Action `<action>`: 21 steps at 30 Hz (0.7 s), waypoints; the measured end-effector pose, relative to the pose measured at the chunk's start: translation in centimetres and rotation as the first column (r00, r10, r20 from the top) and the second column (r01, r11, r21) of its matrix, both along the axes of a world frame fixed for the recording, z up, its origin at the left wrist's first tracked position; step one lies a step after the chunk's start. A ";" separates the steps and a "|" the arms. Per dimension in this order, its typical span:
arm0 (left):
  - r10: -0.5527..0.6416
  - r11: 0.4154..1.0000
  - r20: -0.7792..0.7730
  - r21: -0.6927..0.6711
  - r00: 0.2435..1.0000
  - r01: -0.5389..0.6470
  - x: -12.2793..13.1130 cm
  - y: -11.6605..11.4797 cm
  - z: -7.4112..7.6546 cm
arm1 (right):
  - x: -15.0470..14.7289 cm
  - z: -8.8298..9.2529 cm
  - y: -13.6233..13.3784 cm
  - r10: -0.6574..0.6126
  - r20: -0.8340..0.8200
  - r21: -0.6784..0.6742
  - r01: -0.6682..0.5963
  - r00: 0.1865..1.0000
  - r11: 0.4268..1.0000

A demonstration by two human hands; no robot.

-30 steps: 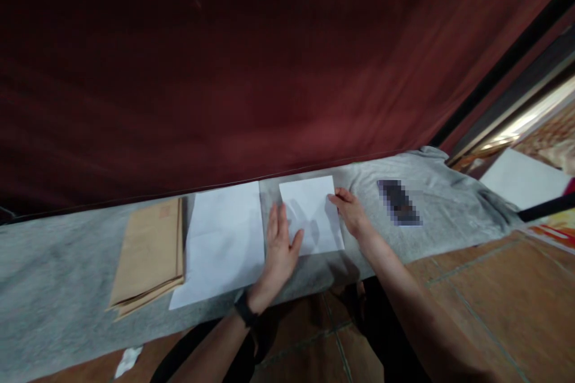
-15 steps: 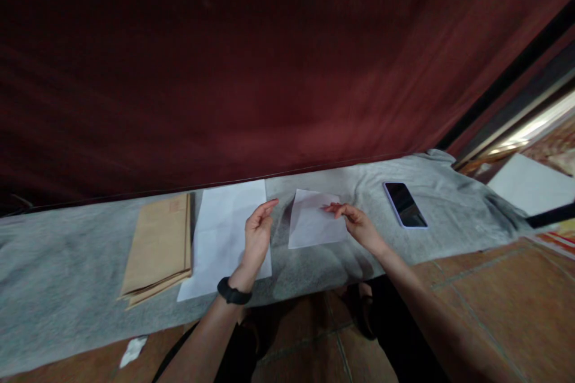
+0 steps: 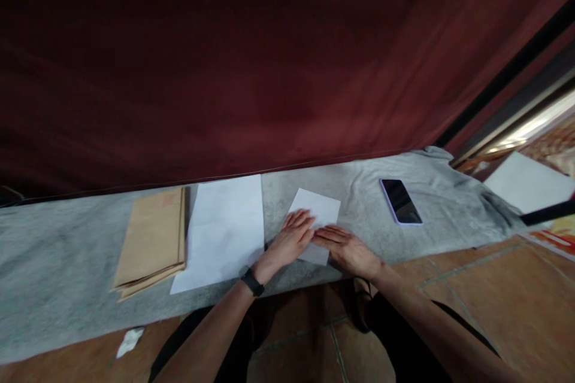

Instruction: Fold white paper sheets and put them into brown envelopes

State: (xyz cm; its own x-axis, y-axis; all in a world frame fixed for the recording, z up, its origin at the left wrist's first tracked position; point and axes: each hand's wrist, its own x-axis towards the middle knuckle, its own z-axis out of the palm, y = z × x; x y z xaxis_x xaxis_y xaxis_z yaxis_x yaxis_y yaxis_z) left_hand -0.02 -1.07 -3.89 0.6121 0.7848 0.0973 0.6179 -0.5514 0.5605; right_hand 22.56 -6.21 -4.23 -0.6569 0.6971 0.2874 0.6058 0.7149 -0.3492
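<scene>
A small folded sheet of white paper lies on the grey cloth, turned at an angle. My left hand rests flat on its left part, fingers stretched out. Beside it, my right hand lies on the paper's right side with its fingers extended toward the left fingertips. Both hands press down and grip nothing; they cover the middle of the paper. To the left is a larger white sheet, lying flat near my left wrist, which wears a black band.
Brown paper envelopes are stacked at the left on the grey cloth. A phone in a lilac case lies to the right. A dark red curtain hangs behind. A crumpled white scrap is on the tiled floor.
Both hands have come down onto the small paper and closer together. The paper has turned and now lies flatter beneath them. The view has shifted slightly.
</scene>
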 end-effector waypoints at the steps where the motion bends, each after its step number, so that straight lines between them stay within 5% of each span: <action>1: -0.009 1.000 -0.009 0.003 1.000 0.009 -0.1 -0.3 0.2 | 0.1 0.2 0.0 0.028 -0.040 -0.048 -0.030 0.999 0.998; 5: -0.025 0.999 0.063 -0.032 0.998 0.027 -1.2 -1.4 2.0 | 0.8 0.9 -0.2 0.091 -0.200 -0.259 -0.143 0.975 0.955; 10: -0.121 0.976 0.107 -0.167 0.987 0.138 -2.6 -2.4 4.0 | 2.8 0.4 -0.8 0.016 -0.250 -0.406 -0.120 0.968 0.906; 15: -0.326 0.925 -0.028 -0.218 0.945 0.312 -2.8 -3.7 4.0 | 4.5 0.6 -0.5 -0.060 -0.238 -0.432 -0.050 0.969 0.900; 21: -0.313 0.949 -0.125 -0.091 0.941 0.303 -2.6 -5.4 3.5 | 4.7 1.3 -0.4 -0.051 -0.222 -0.461 -0.059 0.974 0.885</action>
State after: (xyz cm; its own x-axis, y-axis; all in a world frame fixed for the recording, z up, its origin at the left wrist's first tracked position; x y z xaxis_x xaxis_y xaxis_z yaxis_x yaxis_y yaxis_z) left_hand -2.58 -6.48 -0.35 0.8286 0.5575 -0.0516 0.4969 -0.6899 0.5264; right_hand 27.30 -6.65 -2.94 -0.6171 0.7837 0.0711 0.4710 0.4402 -0.7645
